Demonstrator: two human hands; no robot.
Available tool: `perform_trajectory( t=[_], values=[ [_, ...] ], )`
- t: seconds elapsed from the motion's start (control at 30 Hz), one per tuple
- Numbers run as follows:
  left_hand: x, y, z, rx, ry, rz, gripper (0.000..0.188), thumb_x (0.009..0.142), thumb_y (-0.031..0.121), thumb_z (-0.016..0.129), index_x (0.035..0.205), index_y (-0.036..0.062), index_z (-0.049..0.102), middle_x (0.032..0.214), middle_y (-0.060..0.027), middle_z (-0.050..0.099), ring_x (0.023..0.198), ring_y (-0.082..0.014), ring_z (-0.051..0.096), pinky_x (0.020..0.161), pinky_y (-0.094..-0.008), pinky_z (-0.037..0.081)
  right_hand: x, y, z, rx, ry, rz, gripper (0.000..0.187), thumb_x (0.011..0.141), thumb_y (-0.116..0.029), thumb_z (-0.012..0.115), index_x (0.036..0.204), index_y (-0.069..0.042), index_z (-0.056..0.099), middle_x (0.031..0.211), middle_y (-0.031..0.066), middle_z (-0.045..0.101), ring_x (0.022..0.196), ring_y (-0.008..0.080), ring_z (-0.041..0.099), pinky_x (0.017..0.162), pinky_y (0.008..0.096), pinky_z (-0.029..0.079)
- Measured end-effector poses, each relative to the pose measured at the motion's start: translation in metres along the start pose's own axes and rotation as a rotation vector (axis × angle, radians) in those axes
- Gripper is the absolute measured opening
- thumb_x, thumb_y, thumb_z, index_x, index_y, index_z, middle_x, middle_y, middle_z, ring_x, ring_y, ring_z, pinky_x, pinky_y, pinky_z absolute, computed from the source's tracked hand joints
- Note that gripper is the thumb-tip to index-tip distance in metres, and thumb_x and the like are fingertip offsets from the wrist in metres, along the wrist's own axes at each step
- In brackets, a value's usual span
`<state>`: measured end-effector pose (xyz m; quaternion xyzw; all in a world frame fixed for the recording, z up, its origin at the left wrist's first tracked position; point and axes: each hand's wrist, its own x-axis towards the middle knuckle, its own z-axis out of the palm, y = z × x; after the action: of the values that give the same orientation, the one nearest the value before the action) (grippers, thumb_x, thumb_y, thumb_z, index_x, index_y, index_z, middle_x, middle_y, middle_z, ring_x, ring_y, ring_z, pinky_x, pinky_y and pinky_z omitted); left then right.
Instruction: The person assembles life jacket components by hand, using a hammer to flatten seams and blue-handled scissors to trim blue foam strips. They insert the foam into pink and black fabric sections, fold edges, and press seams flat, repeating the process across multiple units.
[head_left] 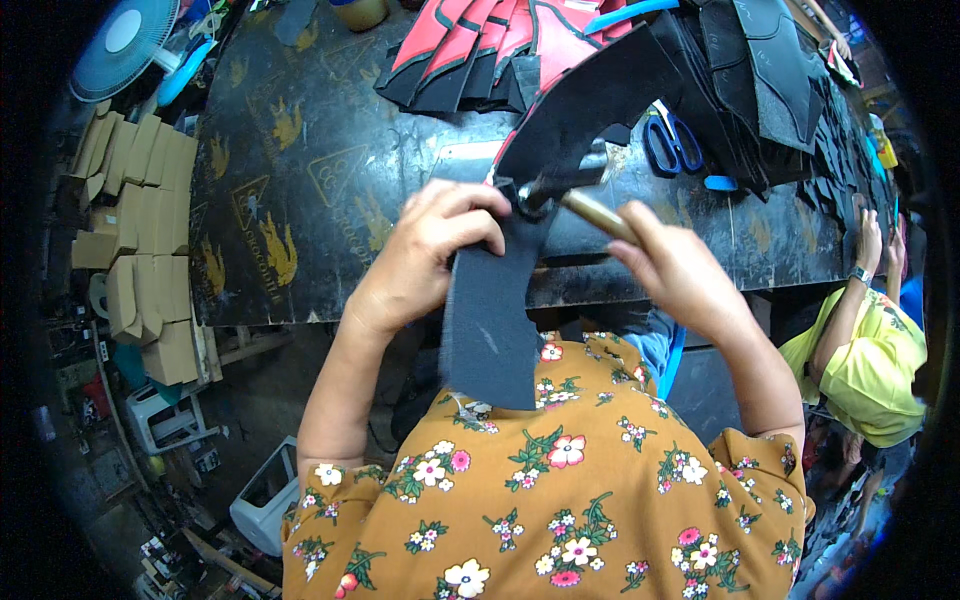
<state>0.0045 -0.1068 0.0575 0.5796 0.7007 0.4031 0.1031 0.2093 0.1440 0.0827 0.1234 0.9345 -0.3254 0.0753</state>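
Note:
My left hand (440, 235) is closed on the edge of a long curved black fabric piece (492, 320) with a red and white trim along its far edge. The piece bends over the table's near edge and hangs against my floral shirt. In my right hand (680, 265) is a hammer (598, 217), gripped by its light wooden handle. Its head is blurred and lies over the fabric, close to my left fingertips. Whether it touches the fabric I cannot tell. Blue-handled scissors (672, 145) rest on the table beyond my right hand.
Red and black pieces (500, 50) lie fanned at the table's (300, 200) back. Black cut pieces (765, 80) are stacked at the right, near a small blue item (721, 183). A person in yellow (870, 360) works at the right. Cardboard boxes (155, 220) and a fan (125, 40) stand left.

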Motion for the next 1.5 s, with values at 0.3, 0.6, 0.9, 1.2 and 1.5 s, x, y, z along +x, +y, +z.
perform_trajectory(
  t=[0.3, 0.6, 0.9, 1.2, 1.5],
  values=[
    [-0.011, 0.063, -0.12, -0.416, 0.629, -0.12, 0.076, 0.093, 0.022, 0.067, 0.157, -0.0058, 0.038, 0.149, -0.0254, 0.053, 0.13, -0.0315, 0.061, 0.116, -0.0419, 0.047, -0.008, 0.016, -0.044, 0.289, 0.441, 0.073, 0.025, 0.11, -0.025, 0.058, 0.123, -0.003, 0.058, 0.081, 0.0015, 0.054, 0.071, 0.0101, 0.049, 0.065, 0.0262, 0.043],
    [0.017, -0.024, 0.017, -0.373, -0.163, -0.457, 0.015, 0.099, 0.011, 0.067, 0.105, 0.0034, 0.056, 0.097, -0.0031, 0.056, 0.098, -0.0123, 0.052, 0.093, -0.029, 0.045, 0.006, 0.003, -0.009, 0.272, 0.398, -0.277, 0.035, 0.109, -0.031, 0.057, 0.129, -0.002, 0.053, 0.08, 0.0103, 0.062, 0.064, 0.0266, 0.061, 0.06, 0.0356, 0.049],
    [0.013, -0.026, 0.015, -0.416, -0.164, -0.493, 0.017, 0.099, 0.013, 0.069, 0.105, 0.0035, 0.056, 0.098, -0.0028, 0.056, 0.099, -0.0117, 0.052, 0.094, -0.029, 0.045, 0.022, 0.0, -0.028, 0.116, 0.317, 0.013, 0.028, 0.106, -0.023, 0.062, 0.124, -0.004, 0.05, 0.089, 0.0298, 0.068, 0.088, 0.0508, 0.067, 0.073, 0.0532, 0.052],
    [0.011, -0.027, 0.018, -0.445, -0.131, -0.51, 0.014, 0.1, 0.011, 0.068, 0.106, 0.0033, 0.058, 0.101, -0.0008, 0.056, 0.101, -0.0104, 0.052, 0.095, -0.027, 0.044, 0.027, -0.001, -0.03, 0.182, 0.37, -0.057, 0.026, 0.108, -0.021, 0.058, 0.126, -0.003, 0.051, 0.08, 0.0229, 0.062, 0.08, 0.0485, 0.065, 0.073, 0.0465, 0.052],
    [0.03, -0.022, -0.022, -0.803, 0.635, -0.314, 0.022, 0.097, 0.009, 0.076, 0.111, 0.0035, 0.06, 0.107, -0.005, 0.067, 0.096, -0.0122, 0.065, 0.088, -0.0308, 0.057, 0.017, 0.021, -0.049, 0.054, 0.414, -0.138, 0.027, 0.107, -0.023, 0.062, 0.126, -0.004, 0.057, 0.083, 0.0081, 0.065, 0.07, 0.0267, 0.064, 0.068, 0.0404, 0.052]
  ],
)
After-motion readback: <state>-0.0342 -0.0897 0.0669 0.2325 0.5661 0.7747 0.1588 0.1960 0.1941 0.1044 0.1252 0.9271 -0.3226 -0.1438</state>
